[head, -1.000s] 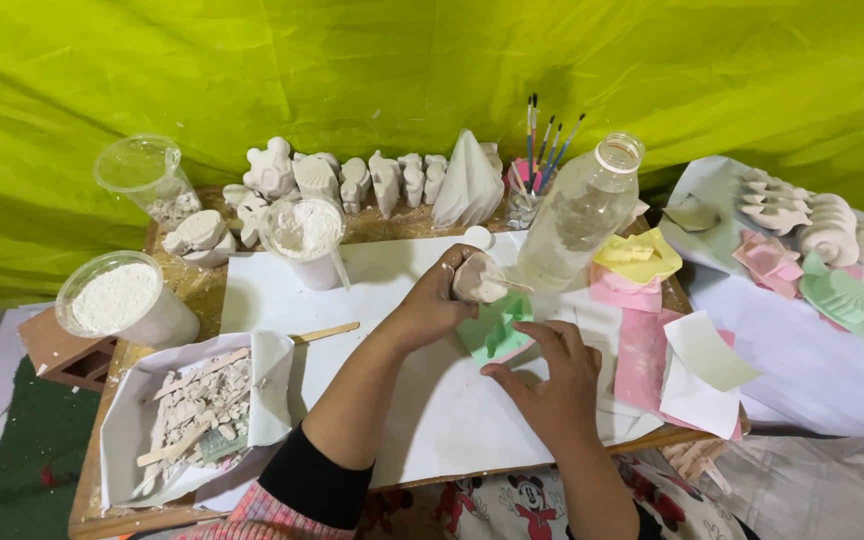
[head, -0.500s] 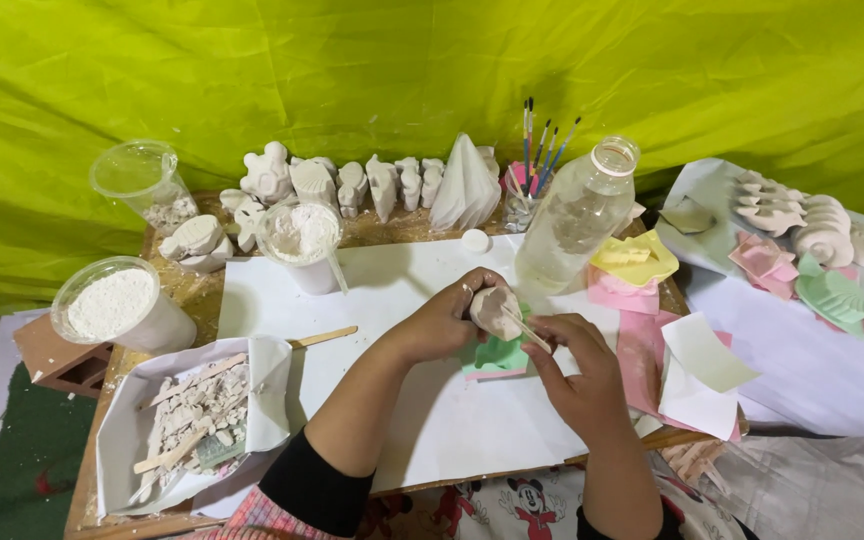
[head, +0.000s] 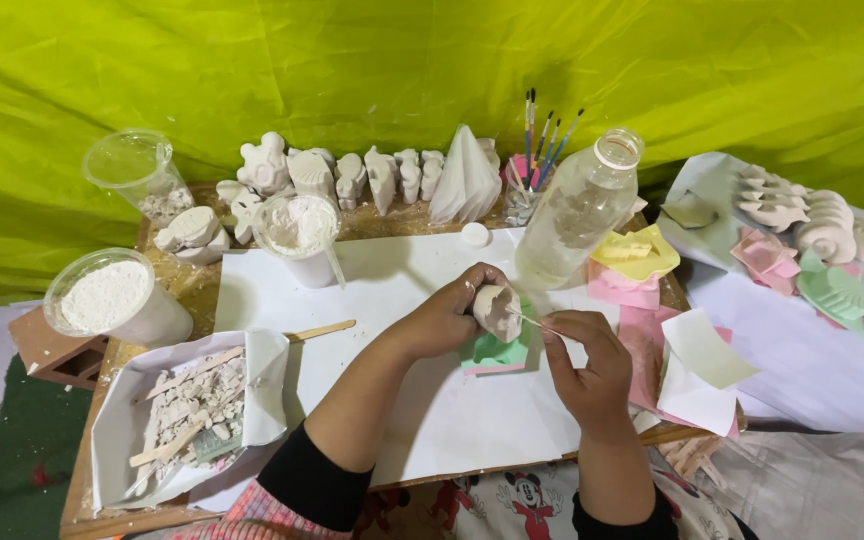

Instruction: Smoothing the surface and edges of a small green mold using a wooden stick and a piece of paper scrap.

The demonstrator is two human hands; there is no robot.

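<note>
My left hand grips a small white plaster cast and holds it just above a green mould that lies on the white sheet. A thin stick is pinched in the fingers of my right hand, and its tip touches the side of the cast. Both hands are over the middle of the low wooden table.
A clear plastic bottle stands just behind my hands. A cup of white powder, a tub of powder, a tray of plaster scraps, a flat wooden stick, brushes, plaster figures and coloured moulds surround the sheet.
My left hand has lifted the plaster cast off the green mould. My right hand left the mould, rose to the cast and now holds the thin stick against it.
</note>
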